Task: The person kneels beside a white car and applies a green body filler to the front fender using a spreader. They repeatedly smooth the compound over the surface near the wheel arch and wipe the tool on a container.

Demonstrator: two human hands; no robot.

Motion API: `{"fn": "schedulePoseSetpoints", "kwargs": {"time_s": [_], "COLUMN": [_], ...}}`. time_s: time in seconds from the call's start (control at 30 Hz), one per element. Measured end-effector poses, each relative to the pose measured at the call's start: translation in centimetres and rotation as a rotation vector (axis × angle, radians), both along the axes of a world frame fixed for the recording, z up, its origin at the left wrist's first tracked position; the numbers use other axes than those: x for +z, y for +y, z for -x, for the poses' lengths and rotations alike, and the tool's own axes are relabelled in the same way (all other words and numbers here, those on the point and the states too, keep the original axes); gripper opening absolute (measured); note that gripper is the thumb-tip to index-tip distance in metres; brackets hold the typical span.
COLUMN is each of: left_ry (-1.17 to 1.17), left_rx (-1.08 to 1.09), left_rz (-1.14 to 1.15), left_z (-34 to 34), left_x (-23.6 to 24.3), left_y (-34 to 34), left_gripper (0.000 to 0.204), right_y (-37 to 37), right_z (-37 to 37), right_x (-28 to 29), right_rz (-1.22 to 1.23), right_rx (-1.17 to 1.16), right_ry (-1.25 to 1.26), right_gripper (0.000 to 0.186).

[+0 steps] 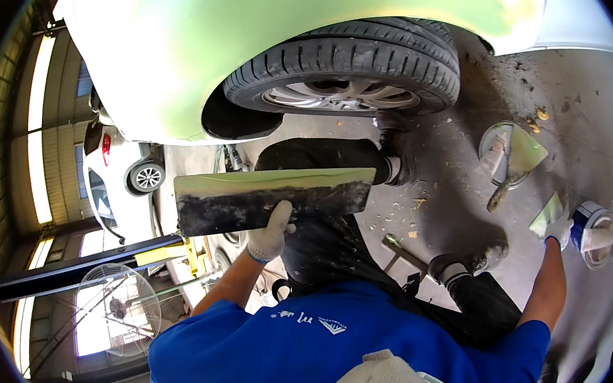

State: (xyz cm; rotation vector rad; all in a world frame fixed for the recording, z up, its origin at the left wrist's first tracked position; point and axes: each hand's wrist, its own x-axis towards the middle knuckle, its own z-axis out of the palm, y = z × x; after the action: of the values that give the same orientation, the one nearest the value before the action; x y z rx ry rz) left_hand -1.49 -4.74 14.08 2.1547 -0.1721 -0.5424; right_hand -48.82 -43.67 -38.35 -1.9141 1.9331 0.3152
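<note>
My left hand [271, 234], in a pale work glove, grips a long dark board [276, 200] by its near edge. Light green putty is smeared along the board's far edge. Out to the right, my gloved right hand [560, 229] is closed round a putty spreader [548, 212] whose blade is coated light green. Just beside that hand is a blue and white tub [597, 236] with a whitish object across its top. Above the board curves a car body panel [188, 40], patched pale green and white, over a tyre [348, 66].
On the floor stands a round tin [485, 140] with a putty-covered scraper [522, 159] lying across it. Dried scraps lie around it. A small low stool [409, 256] is beneath me. Farther left are a white car [120, 177], a lift beam and a large fan [118, 309].
</note>
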Motion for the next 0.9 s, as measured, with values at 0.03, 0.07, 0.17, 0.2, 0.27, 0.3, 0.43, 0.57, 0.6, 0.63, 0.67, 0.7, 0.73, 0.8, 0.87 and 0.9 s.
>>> {"fn": "schedulePoseSetpoints", "kwargs": {"time_s": [0.03,0.07,0.17,0.2,0.27,0.3,0.43,0.57,0.6,0.63,0.67,0.7,0.73,0.8,0.87,0.9], "left_ry": [-0.036,-0.060,-0.043,-0.066,0.059,0.134,-0.066,-0.371,-0.203,0.092,0.284,0.547,0.583,0.631,0.625,0.606], "left_rx": [-0.006,-0.035,-0.314,-0.364,-0.481,-0.578,-1.188,-1.659,-1.551,-1.321,-1.101,-0.747,-0.697,-0.529,-0.481,-0.464], "left_rz": [-0.017,-0.032,-0.018,-0.059,-0.013,-0.041,-0.005,-0.192,-0.148,-0.098,-0.044,-0.149,-0.024,0.052,0.103,0.136], "left_z": [0.2,-0.1,-2.2,-0.5,3.3,5.1,11.1,15.6,17.4,19.2,20.7,22.9,23.9,25.6,26.8,27.3], "left_x": [0.1,-0.2,-2.8,-2.5,-4.2,-5.5,-16.3,-24.1,-25.6,-27.1,-28.3,-27.3,-28.7,-30.6,-32.4,-33.2], "left_y": [-0.1,-0.9,-4.3,-4.7,-6.5,-6.8,-7.8,-11.7,-13.6,-15.2,-16.9,-19.5,-20.6,-23.1,-25.8,-26.7], "left_gripper": [0.023,0.023,0.025,0.025,0.024,0.025,0.032,0.041,0.042,0.044,0.045,0.047,0.049,0.046,0.043,0.042], "right_y": [0.0,0.0,-1.5,-1.3,-2.2,-1.4,2.8,9.0,9.9,10.4,10.6,10.6,10.1,9.3,9.1,9.0], "right_z": [0.5,2.6,12.6,10.9,10.6,8.3,7.8,9.1,9.0,8.3,7.1,6.0,4.8,3.4,3.2,2.9], "right_x": [-0.4,-1.1,-4.4,-3.2,0.3,4.7,12.5,10.2,8.7,7.8,7.2,6.6,6.3,5.1,4.1,3.7], "right_rz": [-0.039,-0.077,-0.279,-0.294,-0.210,-0.207,-0.066,-0.149,-0.157,-0.087,-0.022,0.049,0.081,0.146,0.179,0.196], "right_rx": [0.050,0.076,0.317,0.330,0.490,0.485,0.268,-0.104,-0.164,-0.222,-0.274,-0.322,-0.387,-0.521,-0.496,-0.481], "right_ry": [0.001,0.014,-0.044,-0.185,-0.218,-0.265,-0.394,-0.457,-0.465,-0.493,-0.521,-0.544,-0.542,-0.527,-0.459,-0.429], "right_gripper": [0.080,0.078,0.063,0.061,0.045,0.042,0.033,0.047,0.050,0.051,0.053,0.054,0.055,0.057,0.058,0.058]}}
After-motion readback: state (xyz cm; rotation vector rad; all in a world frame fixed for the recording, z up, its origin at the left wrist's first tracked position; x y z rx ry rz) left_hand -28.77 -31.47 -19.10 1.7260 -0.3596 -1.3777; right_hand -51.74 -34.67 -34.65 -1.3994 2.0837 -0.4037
